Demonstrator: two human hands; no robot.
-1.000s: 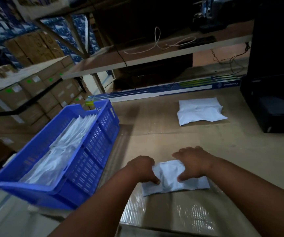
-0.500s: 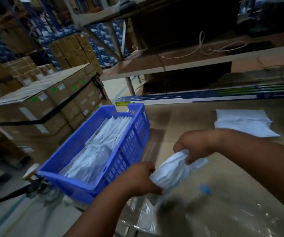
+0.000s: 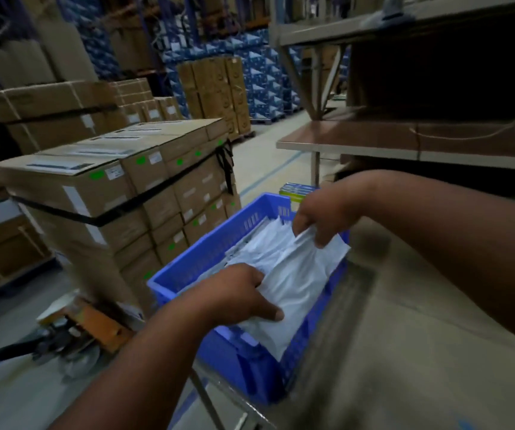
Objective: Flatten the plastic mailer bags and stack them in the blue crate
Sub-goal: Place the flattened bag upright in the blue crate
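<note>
A white plastic mailer bag [image 3: 296, 283] hangs stretched over the blue crate [image 3: 228, 231] at the table's left edge. My left hand [image 3: 234, 293] grips its near end with thumb and curled fingers. My right hand [image 3: 318, 218] pinches its far end above the crate's far corner. Under it, several flattened white mailers [image 3: 259, 240] lie stacked inside the crate. The crate's near right wall is partly hidden by the bag.
The cardboard-covered table [image 3: 420, 352] spreads to the right. A strapped pallet of cardboard boxes [image 3: 132, 193] stands left of the crate, with a pallet jack [image 3: 73, 330] on the floor below. A shelf [image 3: 420, 144] overhangs the table's far side.
Both hands lifted the mailer off the table and carried it left over the crate. The view swung left, so the second mailer on the table is out of sight.
</note>
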